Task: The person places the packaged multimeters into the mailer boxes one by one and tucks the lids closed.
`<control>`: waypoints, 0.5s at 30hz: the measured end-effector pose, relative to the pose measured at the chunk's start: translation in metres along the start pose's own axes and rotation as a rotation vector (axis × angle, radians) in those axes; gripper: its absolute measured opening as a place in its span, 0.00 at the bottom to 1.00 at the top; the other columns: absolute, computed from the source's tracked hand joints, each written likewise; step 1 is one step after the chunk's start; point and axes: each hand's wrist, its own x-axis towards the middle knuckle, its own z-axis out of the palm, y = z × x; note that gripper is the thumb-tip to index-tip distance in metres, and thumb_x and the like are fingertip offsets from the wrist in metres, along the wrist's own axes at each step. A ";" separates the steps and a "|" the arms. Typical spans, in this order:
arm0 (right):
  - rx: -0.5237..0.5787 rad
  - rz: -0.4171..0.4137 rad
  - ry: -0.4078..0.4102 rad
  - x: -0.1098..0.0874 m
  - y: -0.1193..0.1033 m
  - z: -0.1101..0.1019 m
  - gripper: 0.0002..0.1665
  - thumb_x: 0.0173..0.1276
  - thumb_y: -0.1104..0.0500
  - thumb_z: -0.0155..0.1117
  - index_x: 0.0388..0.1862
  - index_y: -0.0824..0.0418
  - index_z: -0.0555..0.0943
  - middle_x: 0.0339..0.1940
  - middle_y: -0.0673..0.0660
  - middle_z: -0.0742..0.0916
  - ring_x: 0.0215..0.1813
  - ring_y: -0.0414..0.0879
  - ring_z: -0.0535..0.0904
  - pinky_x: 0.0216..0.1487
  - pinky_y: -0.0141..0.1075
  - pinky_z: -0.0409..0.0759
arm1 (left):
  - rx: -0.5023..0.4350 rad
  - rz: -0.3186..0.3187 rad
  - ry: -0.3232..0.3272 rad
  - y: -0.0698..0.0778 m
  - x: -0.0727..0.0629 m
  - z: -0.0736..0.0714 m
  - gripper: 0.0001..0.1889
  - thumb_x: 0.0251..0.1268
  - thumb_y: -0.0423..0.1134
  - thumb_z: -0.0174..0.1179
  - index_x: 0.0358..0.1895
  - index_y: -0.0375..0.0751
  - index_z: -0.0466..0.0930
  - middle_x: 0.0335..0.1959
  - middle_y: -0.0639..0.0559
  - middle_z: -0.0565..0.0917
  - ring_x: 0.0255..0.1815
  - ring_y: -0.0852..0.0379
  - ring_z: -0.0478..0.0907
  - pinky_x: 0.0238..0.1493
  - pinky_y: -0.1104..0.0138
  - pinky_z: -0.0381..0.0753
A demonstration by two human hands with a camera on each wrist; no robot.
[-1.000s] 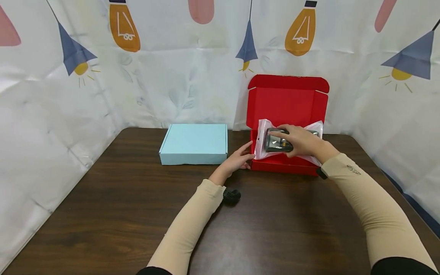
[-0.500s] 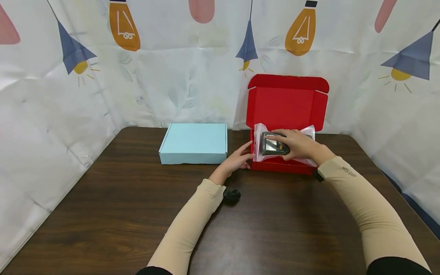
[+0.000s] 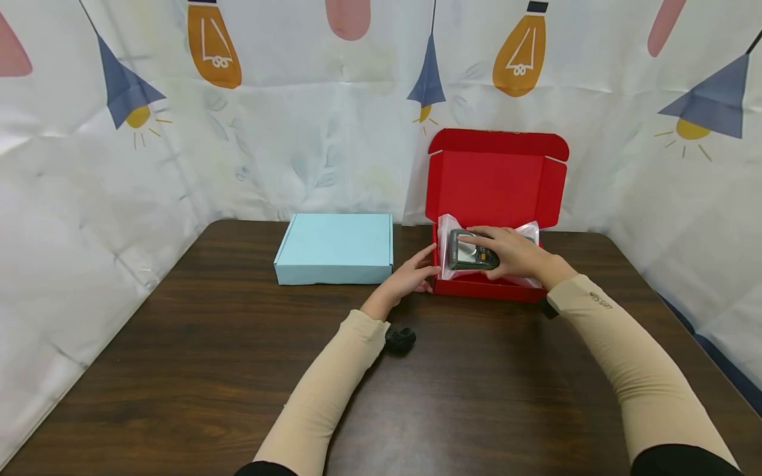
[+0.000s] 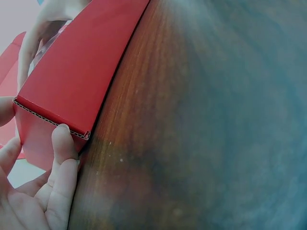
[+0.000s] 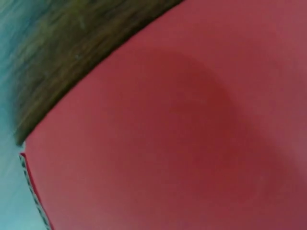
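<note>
In the head view a red mailer box stands with its lid raised at the back right of the table. Inside it lies a clear, pinkish-edged plastic bag containing a dark handheld device with a grey screen and small yellow-orange buttons. My right hand grips this bagged device from above, fingers over its far side and thumb on the near one. The left hand touches the box's left end wall with extended fingers. Up close in the left wrist view, its fingertips rest at the box's corner edge.
A closed light-blue box sits left of the red one. The raised red lid stands before a patterned white curtain. Dark wood tabletop extends in front of both boxes. Red cardboard fills most of the right wrist view.
My right hand has moved the bagged device down and slightly left, lower into the red box. The left hand stays against the box's end wall.
</note>
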 end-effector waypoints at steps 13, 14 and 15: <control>0.077 0.032 -0.015 -0.003 0.004 0.009 0.58 0.49 0.57 0.85 0.79 0.52 0.68 0.76 0.62 0.68 0.69 0.63 0.66 0.63 0.61 0.75 | 0.006 0.005 0.001 0.000 0.000 0.000 0.38 0.75 0.48 0.57 0.84 0.59 0.52 0.75 0.40 0.67 0.39 0.51 0.79 0.54 0.58 0.82; 0.089 0.038 -0.019 -0.003 0.004 0.010 0.58 0.49 0.57 0.85 0.79 0.52 0.68 0.76 0.62 0.68 0.69 0.63 0.66 0.63 0.61 0.75 | 0.009 0.006 0.000 0.000 -0.001 0.000 0.38 0.75 0.48 0.57 0.84 0.59 0.52 0.75 0.41 0.67 0.39 0.51 0.79 0.54 0.58 0.82; 0.102 0.042 -0.023 -0.002 0.004 0.010 0.58 0.49 0.58 0.85 0.79 0.52 0.68 0.76 0.62 0.68 0.69 0.63 0.66 0.62 0.60 0.76 | 0.010 0.007 0.000 0.000 0.000 -0.001 0.38 0.75 0.48 0.57 0.84 0.59 0.52 0.75 0.41 0.67 0.39 0.51 0.79 0.54 0.58 0.82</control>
